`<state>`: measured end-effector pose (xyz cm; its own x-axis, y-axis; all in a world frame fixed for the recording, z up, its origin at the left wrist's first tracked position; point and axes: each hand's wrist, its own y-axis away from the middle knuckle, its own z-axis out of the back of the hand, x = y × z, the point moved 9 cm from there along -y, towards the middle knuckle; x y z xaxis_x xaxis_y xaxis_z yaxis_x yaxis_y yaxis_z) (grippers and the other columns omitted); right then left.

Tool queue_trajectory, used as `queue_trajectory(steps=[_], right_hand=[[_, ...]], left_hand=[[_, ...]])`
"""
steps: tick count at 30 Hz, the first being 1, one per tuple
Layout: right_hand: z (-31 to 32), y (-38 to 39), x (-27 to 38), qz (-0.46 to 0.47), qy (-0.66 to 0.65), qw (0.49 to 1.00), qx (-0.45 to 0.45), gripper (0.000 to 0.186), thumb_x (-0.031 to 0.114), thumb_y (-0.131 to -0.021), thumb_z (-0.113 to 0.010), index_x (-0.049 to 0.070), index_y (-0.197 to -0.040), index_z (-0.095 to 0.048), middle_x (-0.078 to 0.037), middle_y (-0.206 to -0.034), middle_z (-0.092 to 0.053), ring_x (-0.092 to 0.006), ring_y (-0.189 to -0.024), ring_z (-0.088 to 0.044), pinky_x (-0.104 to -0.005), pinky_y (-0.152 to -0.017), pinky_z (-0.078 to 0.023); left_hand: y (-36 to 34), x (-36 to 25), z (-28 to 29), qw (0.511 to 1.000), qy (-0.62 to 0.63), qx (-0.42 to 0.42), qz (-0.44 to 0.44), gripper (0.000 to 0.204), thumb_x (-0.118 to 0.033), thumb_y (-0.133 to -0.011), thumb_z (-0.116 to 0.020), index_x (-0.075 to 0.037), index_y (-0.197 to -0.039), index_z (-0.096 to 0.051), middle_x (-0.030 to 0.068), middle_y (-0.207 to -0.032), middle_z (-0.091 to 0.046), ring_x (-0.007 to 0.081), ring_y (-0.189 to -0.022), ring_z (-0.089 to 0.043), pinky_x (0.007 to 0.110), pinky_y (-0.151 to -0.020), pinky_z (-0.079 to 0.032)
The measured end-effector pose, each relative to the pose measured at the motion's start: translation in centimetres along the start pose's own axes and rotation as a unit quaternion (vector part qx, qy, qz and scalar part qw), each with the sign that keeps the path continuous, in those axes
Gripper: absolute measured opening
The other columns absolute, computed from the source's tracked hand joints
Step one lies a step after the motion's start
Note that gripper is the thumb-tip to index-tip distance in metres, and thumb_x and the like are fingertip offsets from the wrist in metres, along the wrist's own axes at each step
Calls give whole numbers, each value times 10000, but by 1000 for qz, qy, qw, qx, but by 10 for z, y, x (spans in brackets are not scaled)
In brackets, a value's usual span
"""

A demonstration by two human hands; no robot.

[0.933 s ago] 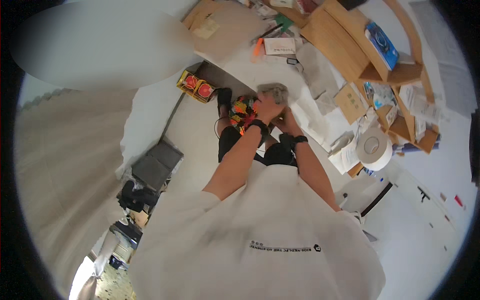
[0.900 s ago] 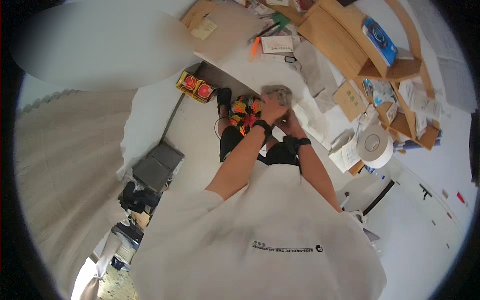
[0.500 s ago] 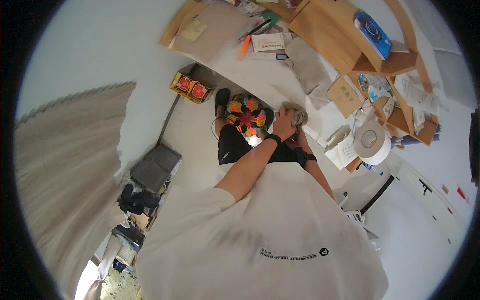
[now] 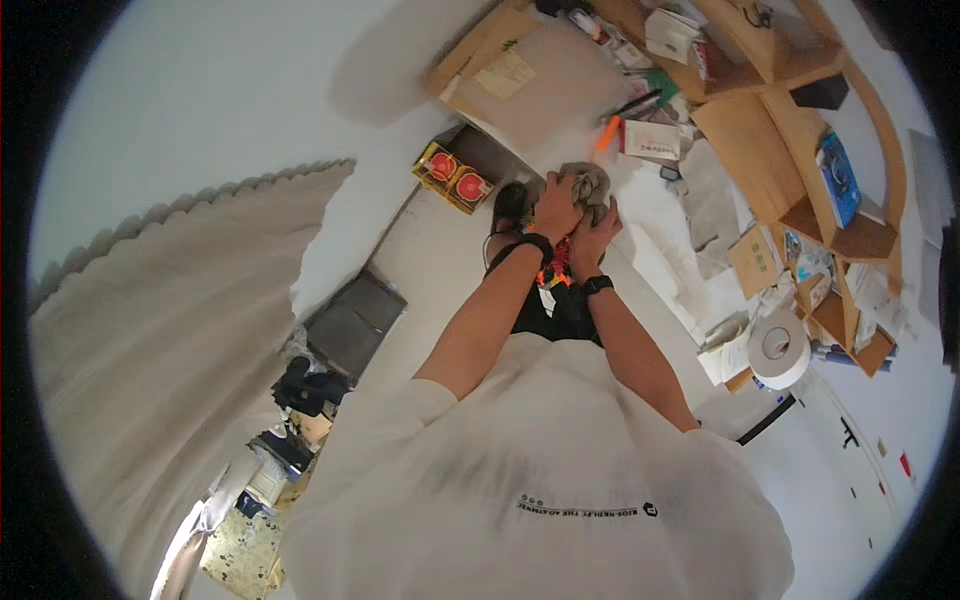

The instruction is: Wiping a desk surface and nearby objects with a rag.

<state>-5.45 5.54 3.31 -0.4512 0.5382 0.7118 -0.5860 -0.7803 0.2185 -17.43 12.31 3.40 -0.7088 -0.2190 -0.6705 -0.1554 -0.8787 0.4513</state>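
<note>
A crumpled grey-brown cloth [image 4: 588,186] is bunched between my two hands by the desk edge. My left hand [image 4: 557,210] closes on its left side, fingers curled against it. From below right, my right hand [image 4: 595,238] grips the same cloth, its fingers partly hidden by the folds. Under my forearms and hands shows part of a colourful crocheted stool cover [image 4: 558,266], mostly covered from sight. My foot in a dark shoe [image 4: 511,203] is just left of the left hand.
The white desk [image 4: 650,255] holds an orange marker [image 4: 606,136], a small box [image 4: 651,140] and a grey cloth [image 4: 712,215]. A wooden shelf [image 4: 745,150] rises at right, near a big tape roll [image 4: 779,348]. A yellow box [image 4: 452,178] stands on the floor beside the wall.
Both hands have moved forward with the cloth, arms stretching further out. The view has shifted, so desk and shelf sit further right and lower. The stool cover is now largely hidden.
</note>
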Motion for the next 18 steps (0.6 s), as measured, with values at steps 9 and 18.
queue_trajectory(steps=[9,18], right_hand=[[-27,13,53,189,113,941,255,792,169,-817,-652,98,-1481,-226,-147,-1507,-291,-388,-1145,-534,-448,-869,-514],[8,1,14,226,241,890,316,762,180,-768,-708,33,-1405,-318,-182,-1300,-463,-355,-1000,-589,-437,-860,-502]], left_hand=[[-11,22,28,998,4,26,-57,651,-125,-769,-654,34,-1342,-389,266,-1240,-404,475,-1124,-471,487,-933,-456],[8,-1,-5,997,-82,-5,4,588,-226,-749,-676,-86,-1286,-480,215,-1269,-377,444,-1154,-453,505,-919,-466]])
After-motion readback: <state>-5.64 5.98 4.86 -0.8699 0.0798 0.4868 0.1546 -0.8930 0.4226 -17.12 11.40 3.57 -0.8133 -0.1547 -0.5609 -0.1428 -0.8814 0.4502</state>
